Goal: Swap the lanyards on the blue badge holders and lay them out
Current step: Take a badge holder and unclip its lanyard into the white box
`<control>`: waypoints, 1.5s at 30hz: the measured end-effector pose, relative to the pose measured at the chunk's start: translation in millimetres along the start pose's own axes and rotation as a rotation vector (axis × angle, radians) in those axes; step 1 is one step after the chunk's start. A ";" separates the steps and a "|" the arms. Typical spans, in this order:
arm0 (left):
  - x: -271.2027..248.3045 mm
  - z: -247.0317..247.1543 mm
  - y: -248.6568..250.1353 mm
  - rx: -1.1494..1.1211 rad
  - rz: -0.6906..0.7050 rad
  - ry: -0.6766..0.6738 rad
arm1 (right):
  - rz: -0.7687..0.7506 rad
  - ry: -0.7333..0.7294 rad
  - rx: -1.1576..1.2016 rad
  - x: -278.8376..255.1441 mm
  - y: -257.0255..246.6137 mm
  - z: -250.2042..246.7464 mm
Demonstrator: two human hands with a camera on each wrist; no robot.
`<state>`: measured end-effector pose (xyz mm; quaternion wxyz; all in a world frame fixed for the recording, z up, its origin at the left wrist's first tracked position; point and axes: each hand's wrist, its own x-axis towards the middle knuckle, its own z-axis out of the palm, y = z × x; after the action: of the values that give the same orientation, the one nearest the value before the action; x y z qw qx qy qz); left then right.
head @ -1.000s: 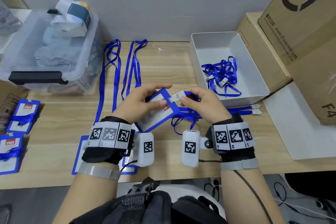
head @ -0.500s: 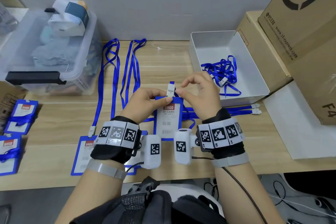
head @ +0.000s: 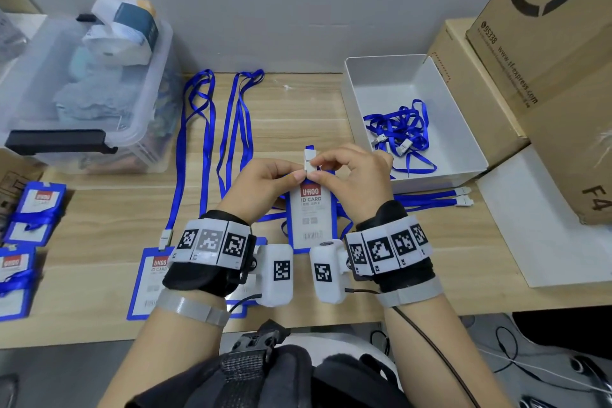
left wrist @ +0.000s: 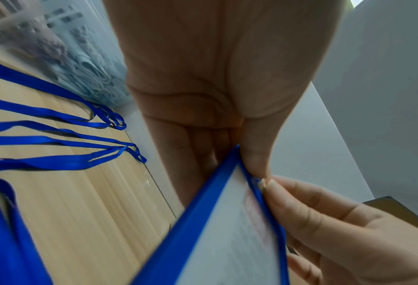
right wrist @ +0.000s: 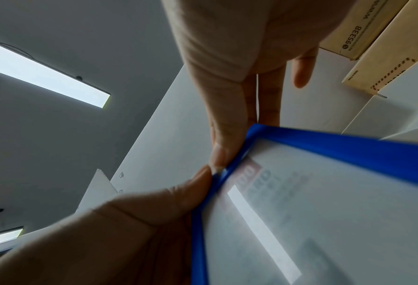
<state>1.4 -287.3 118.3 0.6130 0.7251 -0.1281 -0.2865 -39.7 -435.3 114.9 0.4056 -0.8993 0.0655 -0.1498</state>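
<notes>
I hold a blue badge holder (head: pixel 310 219) upright above the table's middle, its ID card facing me. My left hand (head: pixel 265 182) pinches its top edge; in the left wrist view the thumb (left wrist: pixel 254 154) presses the blue frame (left wrist: pixel 203 221). My right hand (head: pixel 351 175) pinches the white lanyard clip (head: pixel 310 161) at the holder's top. The clip's blue lanyard (head: pixel 427 200) trails behind the holder to the right. In the right wrist view the right thumb (right wrist: pixel 222 146) meets the holder's corner (right wrist: pixel 230 173).
Two laid-out lanyards (head: pixel 207 142) with badge holders (head: pixel 149 278) lie at left. A white tray (head: pixel 463 142) holding tangled lanyards (head: pixel 397 129) stands at right. A clear bin (head: pixel 82 93) sits at back left, cardboard boxes (head: pixel 546 60) at right, wrapped badges (head: pixel 33 212) at far left.
The badge holder went from tilted flat to upright with the card facing me. Both hands rose to its top edge, and the right hand brought the white clip up above it.
</notes>
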 end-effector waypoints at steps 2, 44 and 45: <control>0.1 0.2 0.0 0.024 0.005 0.009 | -0.006 0.002 -0.009 0.6 0.0 -0.1; 3.6 -5.2 -1.8 0.040 0.118 0.157 | 0.011 -0.107 0.004 -2.9 -9.1 5.7; 3.8 -4.9 -1.3 0.039 0.120 0.153 | 0.017 -0.096 0.027 -2.5 -8.2 6.5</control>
<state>7.0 -285.0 116.5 0.6229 0.7477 -0.1296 -0.1902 -40.0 -424.6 116.4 0.4215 -0.8994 0.0517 -0.1037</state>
